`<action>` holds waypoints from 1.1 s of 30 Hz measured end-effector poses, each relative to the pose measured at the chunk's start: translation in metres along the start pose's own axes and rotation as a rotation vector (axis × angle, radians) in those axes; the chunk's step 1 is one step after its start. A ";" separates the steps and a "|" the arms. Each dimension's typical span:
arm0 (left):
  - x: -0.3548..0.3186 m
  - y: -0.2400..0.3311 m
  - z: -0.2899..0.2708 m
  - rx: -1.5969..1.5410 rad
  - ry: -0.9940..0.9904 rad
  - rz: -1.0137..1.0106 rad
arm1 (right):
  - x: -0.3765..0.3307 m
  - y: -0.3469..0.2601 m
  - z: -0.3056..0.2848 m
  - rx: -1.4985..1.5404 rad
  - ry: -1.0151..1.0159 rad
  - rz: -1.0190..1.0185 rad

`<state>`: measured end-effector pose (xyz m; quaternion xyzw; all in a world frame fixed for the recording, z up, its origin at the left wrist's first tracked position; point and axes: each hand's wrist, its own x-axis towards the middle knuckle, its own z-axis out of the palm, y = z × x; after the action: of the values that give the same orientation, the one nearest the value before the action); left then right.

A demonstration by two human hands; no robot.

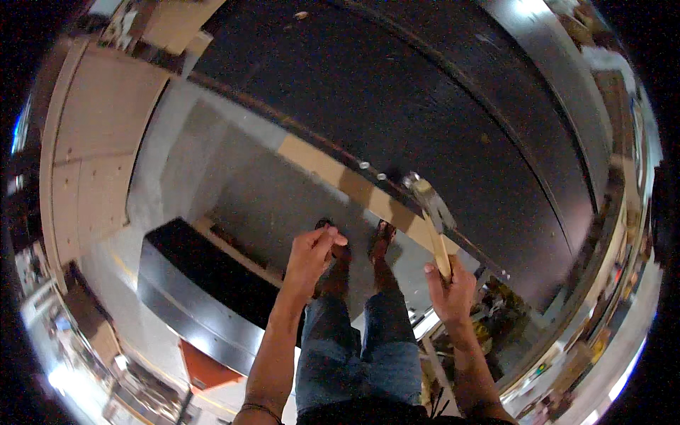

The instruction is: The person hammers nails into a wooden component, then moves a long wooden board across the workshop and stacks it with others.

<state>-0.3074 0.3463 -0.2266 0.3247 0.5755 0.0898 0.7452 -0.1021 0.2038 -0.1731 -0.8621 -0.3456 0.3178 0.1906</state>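
So the right hand (453, 290) is wrapping firmly around a hammer (440, 244), its head hovering by the worktop's (340, 92) near edge, while the left hand (310, 256) is curling closed short of that edge, can't tell if it's pinching anything. Shiny studs (364, 165) are already lining that edge, but whether any are needing more hammering isn't showing.

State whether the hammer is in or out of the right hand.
In: the hammer has its yellowish handle inside the closed right hand.
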 end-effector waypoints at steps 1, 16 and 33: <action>0.001 -0.003 0.000 0.013 0.000 -0.012 | -0.009 0.008 -0.003 0.023 0.046 0.039; 0.024 -0.023 0.084 0.190 -0.029 -0.198 | 0.121 0.222 -0.179 -0.461 0.717 0.026; 0.045 0.003 0.152 0.477 0.332 -0.072 | -0.059 0.499 -0.234 0.404 0.660 0.764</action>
<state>-0.1530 0.3138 -0.2412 0.4511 0.7056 -0.0225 0.5460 0.2612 -0.2075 -0.2522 -0.9265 0.1386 0.1370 0.3219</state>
